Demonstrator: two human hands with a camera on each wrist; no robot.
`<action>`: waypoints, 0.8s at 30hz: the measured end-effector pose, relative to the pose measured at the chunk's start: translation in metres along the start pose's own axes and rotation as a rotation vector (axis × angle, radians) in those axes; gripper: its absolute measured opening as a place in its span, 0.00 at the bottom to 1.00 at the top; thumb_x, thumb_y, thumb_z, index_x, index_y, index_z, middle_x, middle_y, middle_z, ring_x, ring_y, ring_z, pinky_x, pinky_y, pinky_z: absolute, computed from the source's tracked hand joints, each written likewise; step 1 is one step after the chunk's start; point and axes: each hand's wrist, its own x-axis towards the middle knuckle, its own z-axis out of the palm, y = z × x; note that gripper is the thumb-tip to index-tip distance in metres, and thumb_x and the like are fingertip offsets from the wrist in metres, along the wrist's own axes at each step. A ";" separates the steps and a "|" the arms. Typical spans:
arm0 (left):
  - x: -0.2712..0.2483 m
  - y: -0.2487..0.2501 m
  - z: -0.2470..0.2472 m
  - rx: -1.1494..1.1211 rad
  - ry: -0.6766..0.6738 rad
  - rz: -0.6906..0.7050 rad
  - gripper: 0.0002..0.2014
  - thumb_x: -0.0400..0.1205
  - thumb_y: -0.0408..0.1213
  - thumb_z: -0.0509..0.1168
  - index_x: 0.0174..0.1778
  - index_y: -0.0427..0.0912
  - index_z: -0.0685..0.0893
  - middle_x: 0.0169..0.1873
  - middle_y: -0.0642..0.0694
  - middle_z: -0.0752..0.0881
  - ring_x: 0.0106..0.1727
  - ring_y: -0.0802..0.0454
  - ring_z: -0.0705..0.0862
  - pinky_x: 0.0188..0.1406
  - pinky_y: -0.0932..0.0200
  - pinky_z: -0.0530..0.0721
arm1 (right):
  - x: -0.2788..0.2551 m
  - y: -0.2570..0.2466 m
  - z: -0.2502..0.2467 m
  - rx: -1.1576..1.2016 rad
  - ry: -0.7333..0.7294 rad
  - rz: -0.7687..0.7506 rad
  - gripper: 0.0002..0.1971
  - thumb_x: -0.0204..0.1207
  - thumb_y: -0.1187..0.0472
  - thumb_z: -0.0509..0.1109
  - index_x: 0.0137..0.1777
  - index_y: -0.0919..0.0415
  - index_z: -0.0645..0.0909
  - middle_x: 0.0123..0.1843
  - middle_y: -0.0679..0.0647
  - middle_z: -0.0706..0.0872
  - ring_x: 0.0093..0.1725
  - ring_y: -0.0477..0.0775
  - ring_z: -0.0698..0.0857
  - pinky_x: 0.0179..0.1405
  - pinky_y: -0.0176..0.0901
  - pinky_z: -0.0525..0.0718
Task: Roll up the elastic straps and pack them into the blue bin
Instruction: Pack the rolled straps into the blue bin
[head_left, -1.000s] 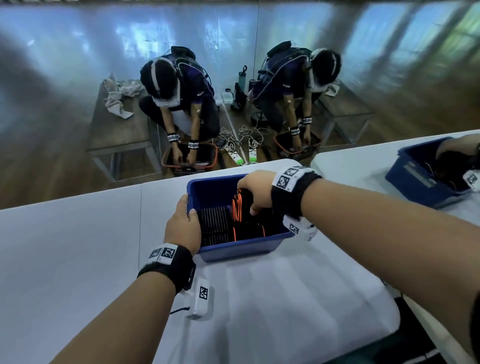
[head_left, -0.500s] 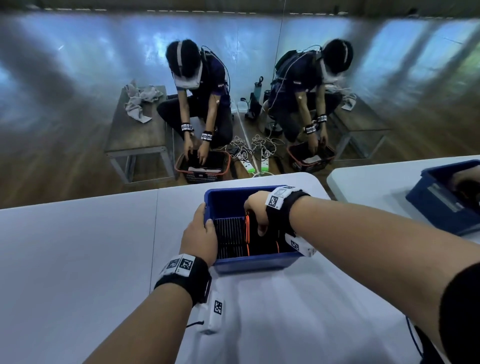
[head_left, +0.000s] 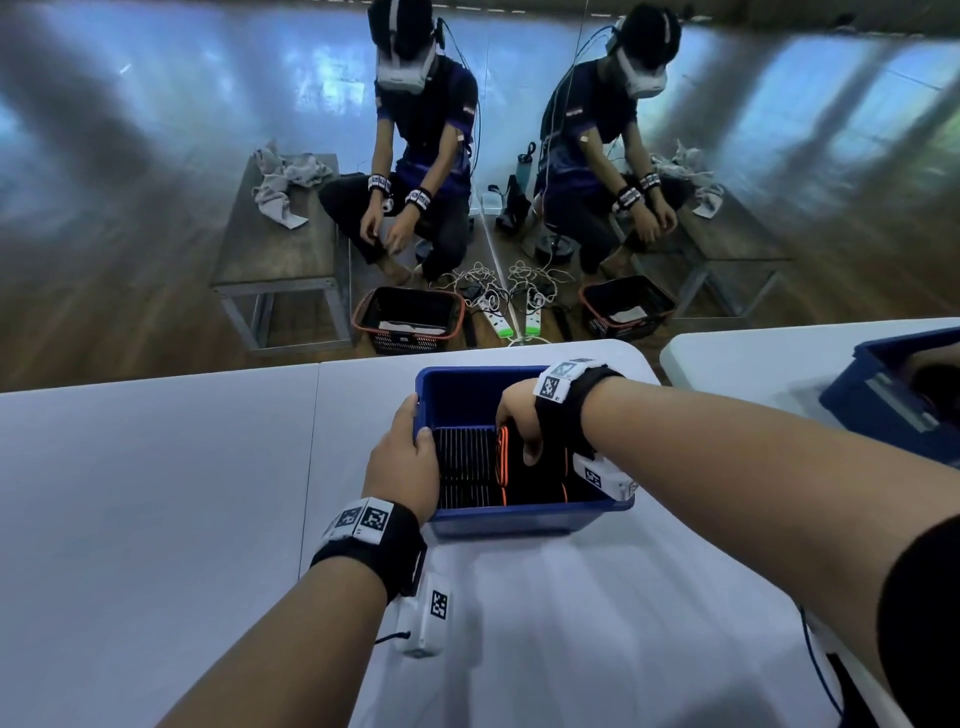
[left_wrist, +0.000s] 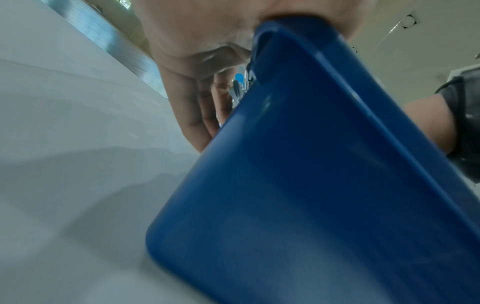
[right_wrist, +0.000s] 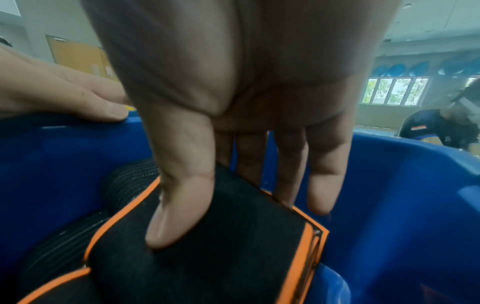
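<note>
The blue bin (head_left: 519, 517) stands on the white table (head_left: 156, 519), with rolled black straps (head_left: 465, 462) packed in a row on its left side. My left hand (head_left: 415, 426) grips the bin's left rim, thumb inside and fingers down the outer wall (left_wrist: 197, 123). My right hand (head_left: 519, 436) reaches down into the bin. It pinches a rolled black strap with orange edging (right_wrist: 233, 257), thumb (right_wrist: 176, 216) on the near face and fingers behind it. The strap stands next to the packed rolls, close to the bin's inner wall (right_wrist: 402, 205).
A second blue bin (head_left: 893, 400) sits on a neighbouring white table at the right, with another person's hand in it. Beyond the table's far edge, people sit by black baskets (head_left: 410, 317) and cables on the wooden floor.
My right hand has gone deeper into the bin with the orange-edged strap. My left hand stays on the left rim. The head view has tilted up.
</note>
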 end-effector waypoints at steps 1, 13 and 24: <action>0.000 0.000 0.000 0.003 -0.002 -0.006 0.23 0.90 0.42 0.49 0.82 0.62 0.64 0.63 0.44 0.86 0.57 0.45 0.84 0.63 0.48 0.82 | 0.002 0.000 0.000 0.001 -0.017 0.004 0.34 0.68 0.57 0.84 0.74 0.58 0.79 0.64 0.54 0.87 0.61 0.61 0.86 0.58 0.51 0.86; 0.000 -0.001 0.001 0.007 -0.021 -0.033 0.24 0.91 0.44 0.48 0.85 0.62 0.60 0.64 0.45 0.86 0.59 0.46 0.85 0.65 0.46 0.84 | 0.016 0.004 0.003 0.020 0.098 0.093 0.33 0.50 0.43 0.87 0.55 0.56 0.85 0.50 0.55 0.90 0.46 0.60 0.90 0.50 0.59 0.91; 0.000 -0.002 0.000 -0.077 -0.044 -0.013 0.23 0.91 0.42 0.49 0.83 0.62 0.62 0.71 0.45 0.83 0.67 0.43 0.83 0.71 0.41 0.81 | -0.082 0.040 -0.003 0.265 0.358 0.246 0.23 0.70 0.52 0.82 0.63 0.57 0.81 0.58 0.55 0.87 0.55 0.58 0.85 0.50 0.45 0.83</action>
